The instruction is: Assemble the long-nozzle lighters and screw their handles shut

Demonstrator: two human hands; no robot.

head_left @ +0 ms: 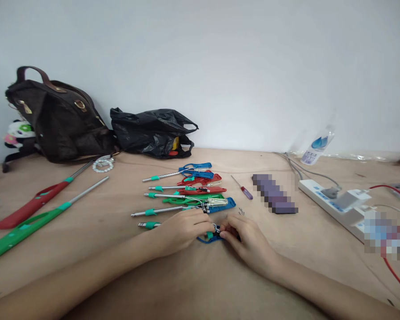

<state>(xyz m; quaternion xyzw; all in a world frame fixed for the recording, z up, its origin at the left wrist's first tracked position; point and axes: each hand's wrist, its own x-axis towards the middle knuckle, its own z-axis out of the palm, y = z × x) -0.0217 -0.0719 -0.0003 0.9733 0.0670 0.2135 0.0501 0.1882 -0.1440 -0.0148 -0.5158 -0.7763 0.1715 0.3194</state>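
Note:
Nearest to me lies an opened blue stick lighter (pixel 206 240), its metal tube (pixel 146 225) sticking out to the left. My left hand (pixel 188 229) is closed over its middle, with the fingers bent down around it. At its right end my right hand (pixel 246 240) is closed, thumb and fingertips pinched close to thin white wires (pixel 216 228); what exactly they pinch is hidden. Just beyond my hands lie several more opened lighters in a row, among them a green one (pixel 173 201), a red one (pixel 203 190) and a blue one (pixel 200 172).
A small screwdriver (pixel 246 192) and a few screws (pixel 241 211) lie right of the row. Further right are a power strip (pixel 315 191) and a bottle (pixel 318 145). Two whole lighters, red (pixel 33 205) and green (pixel 23 231), a bracelet (pixel 103 165), a backpack (pixel 63 120) and a black bag (pixel 146 131) are left.

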